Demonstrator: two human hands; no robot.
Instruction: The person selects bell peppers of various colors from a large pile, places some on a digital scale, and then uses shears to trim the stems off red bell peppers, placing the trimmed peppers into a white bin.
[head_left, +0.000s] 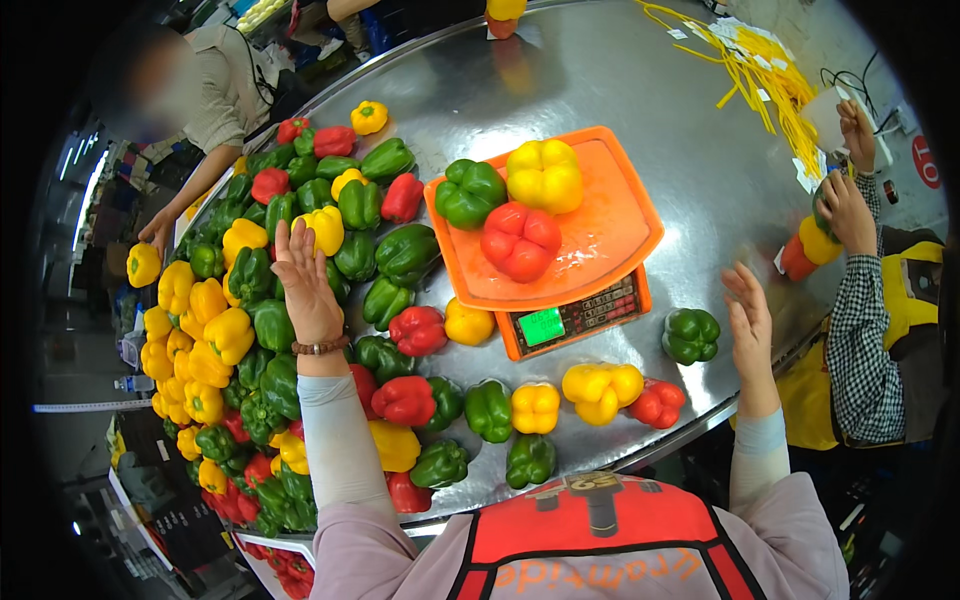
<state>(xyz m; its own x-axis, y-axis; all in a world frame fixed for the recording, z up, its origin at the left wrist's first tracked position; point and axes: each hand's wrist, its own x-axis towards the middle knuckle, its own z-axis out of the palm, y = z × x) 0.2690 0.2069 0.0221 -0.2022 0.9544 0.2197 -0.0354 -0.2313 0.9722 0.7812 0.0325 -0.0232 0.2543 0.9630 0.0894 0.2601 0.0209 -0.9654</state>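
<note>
My left hand (306, 292), with a beaded bracelet at the wrist, hovers palm up and fingers apart over the pile of bell peppers on the left. It grips nothing. My right hand (750, 330) is raised at the right, fingers spread, near a lone green pepper (691, 336). Between the hands stands a digital scale with an orange pan (600, 247) and a lit green display (541, 326). In the pan rest a green pepper (471, 194), a yellow pepper (545, 176) and a red pepper (520, 241), touching one another.
Mixed peppers heap at the left of the steel table (600, 67). A loose row, including a yellow pepper (535, 409), lines the near edge. Yellow tagged straps (780, 82) lie far right. A co-worker's hand (851, 210) holds stacked peppers; another person's hand (159, 229) touches a yellow one.
</note>
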